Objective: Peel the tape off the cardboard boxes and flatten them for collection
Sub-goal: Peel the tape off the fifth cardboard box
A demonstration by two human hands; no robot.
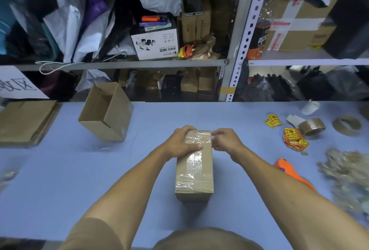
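A sealed brown cardboard box [194, 177] lies lengthwise on the blue table [60, 179], with clear tape [196, 159] along its top seam and across both ends. My left hand [182, 143] grips the far left corner of the box, thumb lying on the tape. At the far right edge of the box my right hand [224, 139] pinches the tape with its fingertips. An opened box [105, 111] stands tilted at the back left. Flattened cardboard [26, 121] is stacked at the left edge.
To the right lie an orange tool [289, 169], a heap of peeled tape [347, 177], yellow-red stickers [293, 137], and two brown tape rolls [311, 126]. Metal shelving [239, 50] packed with boxes and bags rises behind the table.
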